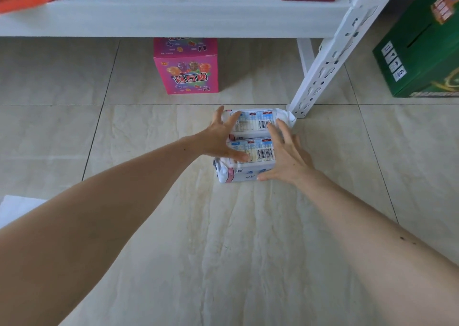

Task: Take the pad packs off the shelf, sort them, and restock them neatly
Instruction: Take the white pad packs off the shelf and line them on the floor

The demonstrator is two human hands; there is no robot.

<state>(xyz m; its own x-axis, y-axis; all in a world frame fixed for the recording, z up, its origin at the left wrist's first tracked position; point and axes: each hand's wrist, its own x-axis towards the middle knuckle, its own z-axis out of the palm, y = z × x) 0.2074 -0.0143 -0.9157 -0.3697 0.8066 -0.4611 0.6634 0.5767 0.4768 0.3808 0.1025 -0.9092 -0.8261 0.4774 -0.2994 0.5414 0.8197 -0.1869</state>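
Observation:
Two white pad packs lie side by side on the tiled floor, barcodes facing up: the far pack [255, 120] and the near pack [250, 163]. My left hand [222, 139] is spread over their left side, with its fingers on the far pack and its thumb on the near one. At their right side my right hand [285, 154] is spread wide, its thumb along the near pack's front edge. Neither hand is curled round a pack.
A white shelf board [161, 15] runs across the top, with snack bags and a red box on it. Its perforated post [320, 72] stands just right of the packs. A pink candy box [187, 70] sits under the shelf, a green carton [422, 52] at right.

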